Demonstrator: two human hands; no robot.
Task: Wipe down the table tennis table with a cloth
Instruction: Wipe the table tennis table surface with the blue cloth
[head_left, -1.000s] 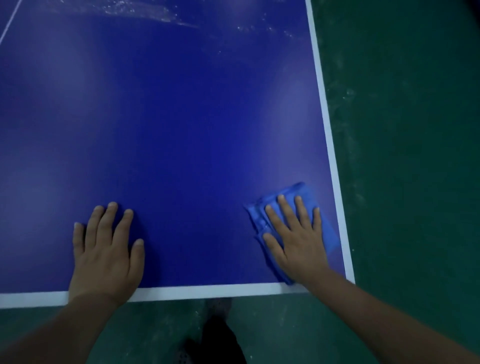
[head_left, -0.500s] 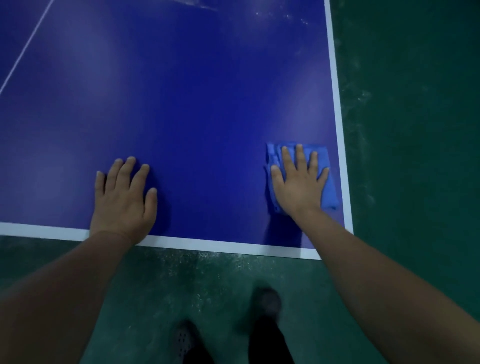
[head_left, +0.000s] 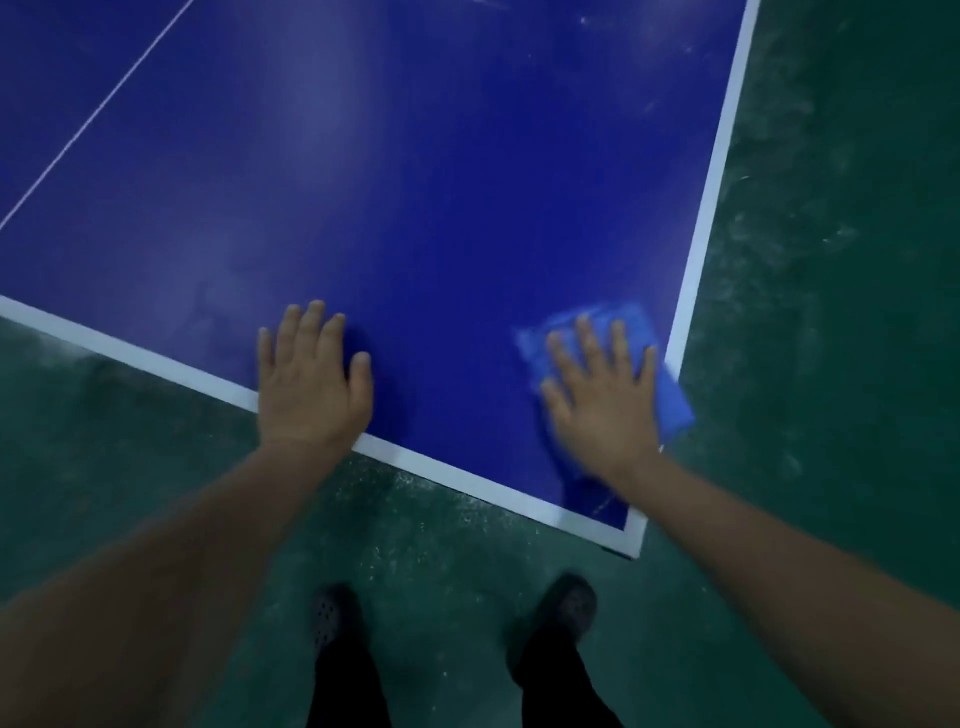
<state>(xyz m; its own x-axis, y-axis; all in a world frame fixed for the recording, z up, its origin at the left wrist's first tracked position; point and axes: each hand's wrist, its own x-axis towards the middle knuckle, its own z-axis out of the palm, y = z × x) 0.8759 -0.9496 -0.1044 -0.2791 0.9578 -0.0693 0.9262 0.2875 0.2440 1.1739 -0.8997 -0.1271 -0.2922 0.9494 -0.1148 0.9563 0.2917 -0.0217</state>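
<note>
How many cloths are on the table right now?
1. The blue cloth lies under the flat right hand near the table's right corner, its edge overhanging the side line. The left hand rests flat on bare table. None other shows in view.

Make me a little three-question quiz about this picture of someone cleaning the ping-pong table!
1. True or false: the left hand presses the blue cloth.
2. Which corner of the table tennis table is the cloth near?
A. near right corner
B. near left corner
C. far end
3. Fill in: the cloth's right edge hangs over the white ____ line.

Key:
1. False. The right hand lies flat on the cloth; the left hand rests bare on the table.
2. A
3. side
</note>
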